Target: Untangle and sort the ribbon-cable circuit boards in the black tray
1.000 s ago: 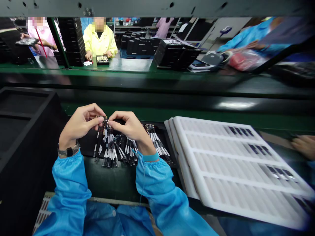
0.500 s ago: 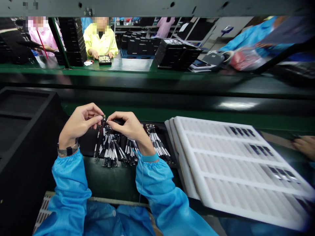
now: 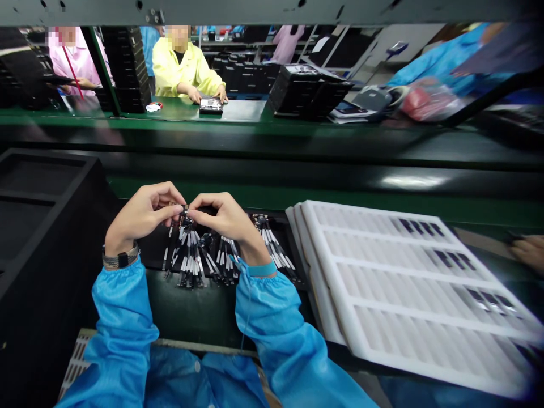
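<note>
My left hand (image 3: pixel 144 220) pinches a small dark circuit board (image 3: pixel 185 212) between thumb and fingertips, above a black tray. From the other side, my right hand (image 3: pixel 223 220) closes thumb and forefinger at the same board's right edge; the fingertips hide most of it. Beneath both hands lie several flex cables (image 3: pixel 193 263), thin black-and-white strips fanned out toward me, with small boards bunched at their far ends. Another fan of strips (image 3: pixel 274 249) rests right of my right wrist. Part of the black tray (image 3: pixel 148 249) shows left of the strips.
A stack of white foam trays (image 3: pixel 382 283), with slots and several dark parts at its right side, stands to my right. A tall black box (image 3: pixel 51 226) borders the left. Across the green bench (image 3: pixel 246 107), a co-worker in yellow (image 3: pixel 182 68) handles a device. Another person's hand (image 3: pixel 527 252) shows far right.
Both hands have shifted very slightly right and stay at the small board, their fingertips now closer together. Across the bench, the co-worker in yellow has moved the device to the right.
</note>
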A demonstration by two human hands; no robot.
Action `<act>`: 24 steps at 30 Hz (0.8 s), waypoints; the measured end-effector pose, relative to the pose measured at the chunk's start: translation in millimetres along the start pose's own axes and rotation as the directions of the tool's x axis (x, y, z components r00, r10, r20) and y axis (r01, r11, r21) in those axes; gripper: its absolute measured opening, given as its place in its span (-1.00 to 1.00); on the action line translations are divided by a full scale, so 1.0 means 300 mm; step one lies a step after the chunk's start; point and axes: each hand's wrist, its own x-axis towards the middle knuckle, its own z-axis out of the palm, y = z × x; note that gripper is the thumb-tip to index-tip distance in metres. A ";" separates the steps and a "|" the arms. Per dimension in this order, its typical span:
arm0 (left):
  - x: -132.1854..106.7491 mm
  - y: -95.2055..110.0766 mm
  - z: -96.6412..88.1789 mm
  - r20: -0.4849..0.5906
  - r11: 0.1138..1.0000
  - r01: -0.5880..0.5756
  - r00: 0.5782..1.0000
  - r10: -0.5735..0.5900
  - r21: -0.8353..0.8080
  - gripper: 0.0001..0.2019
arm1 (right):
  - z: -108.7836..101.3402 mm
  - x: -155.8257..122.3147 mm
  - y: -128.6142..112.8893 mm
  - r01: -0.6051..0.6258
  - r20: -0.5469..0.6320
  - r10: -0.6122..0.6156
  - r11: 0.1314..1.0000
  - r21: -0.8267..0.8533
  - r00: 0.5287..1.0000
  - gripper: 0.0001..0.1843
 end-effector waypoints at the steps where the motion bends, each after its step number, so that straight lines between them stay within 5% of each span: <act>1: 0.000 0.000 0.000 0.010 1.000 0.006 1.000 -0.006 0.000 -0.87 | -0.004 0.000 0.000 -0.007 0.013 0.007 1.000 0.003 1.000 -0.78; 11: 0.006 -0.005 0.004 0.055 0.997 0.056 0.997 -0.052 -0.057 -0.84 | -0.020 0.002 0.018 -0.086 0.125 0.071 0.988 0.126 0.990 -0.59; 24: 0.010 0.001 0.023 0.033 0.993 0.085 0.996 -0.083 -0.081 -0.83 | -0.032 -0.005 0.024 -0.099 0.136 0.076 0.980 0.172 0.988 -0.60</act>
